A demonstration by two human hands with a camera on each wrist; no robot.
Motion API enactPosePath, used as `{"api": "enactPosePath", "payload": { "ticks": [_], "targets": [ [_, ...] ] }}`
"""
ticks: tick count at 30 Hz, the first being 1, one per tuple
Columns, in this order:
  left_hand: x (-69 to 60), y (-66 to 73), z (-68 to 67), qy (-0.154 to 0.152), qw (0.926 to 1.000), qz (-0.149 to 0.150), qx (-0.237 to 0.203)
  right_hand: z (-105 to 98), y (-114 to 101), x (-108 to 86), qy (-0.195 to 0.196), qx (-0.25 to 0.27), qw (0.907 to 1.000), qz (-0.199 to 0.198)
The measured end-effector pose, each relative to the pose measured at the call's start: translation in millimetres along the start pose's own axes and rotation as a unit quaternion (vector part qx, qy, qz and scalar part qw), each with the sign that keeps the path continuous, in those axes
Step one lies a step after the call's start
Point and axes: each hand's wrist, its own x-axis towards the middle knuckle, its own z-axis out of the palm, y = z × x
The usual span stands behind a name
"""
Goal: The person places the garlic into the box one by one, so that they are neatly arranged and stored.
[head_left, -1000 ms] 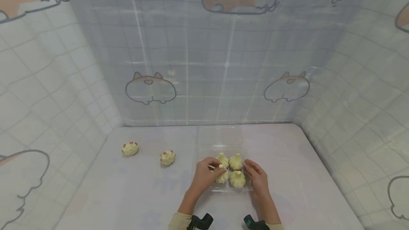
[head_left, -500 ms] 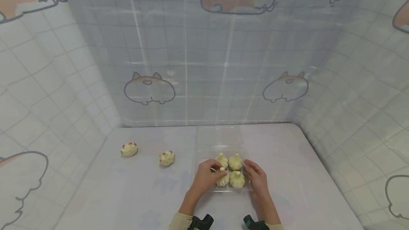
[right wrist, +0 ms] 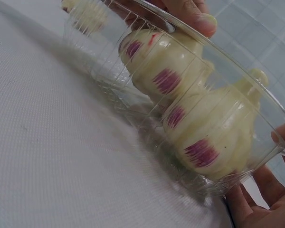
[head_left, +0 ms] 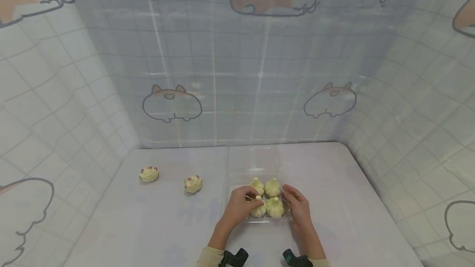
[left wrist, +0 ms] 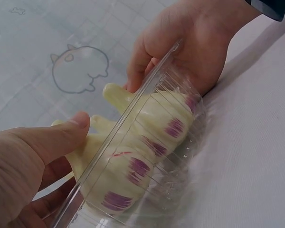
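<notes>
Pale garlic bulbs with purple streaks stand in a clear plastic box (head_left: 256,221), several of them in two rows. My left hand (head_left: 237,207) pinches the front-left garlic bulb (head_left: 258,210) by its stem, thumb toward the front-right bulb. In the left wrist view this garlic bulb (left wrist: 118,175) sits behind the box wall, with the left thumb (left wrist: 69,137) at its top. At the right side of the box, my right hand (head_left: 299,209) rests against the wall, fingers loosely bent. The front-right garlic bulb (right wrist: 218,128) sits close to it in the right wrist view.
Two more garlic bulbs lie on the table to the left, one farther (head_left: 149,174) and one nearer (head_left: 193,184). The box's clear lid (head_left: 254,158) is folded back toward the rear wall. A patterned curtain (head_left: 237,73) encloses the table on three sides.
The left hand and the front-left garlic bulb have shifted slightly to the right within the box. The right hand stays beside the box. The whole head view drifts slightly.
</notes>
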Motion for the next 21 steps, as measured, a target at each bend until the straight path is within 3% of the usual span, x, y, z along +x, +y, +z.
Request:
{"api": "enactPosePath", "payload": {
  "ticks": [21],
  "targets": [
    [-0.4,-2.3,0.7,-0.015,0.9996,-0.023,-0.008,-0.1,0.1,0.4,0.0,0.012,0.9999,-0.002]
  ]
}}
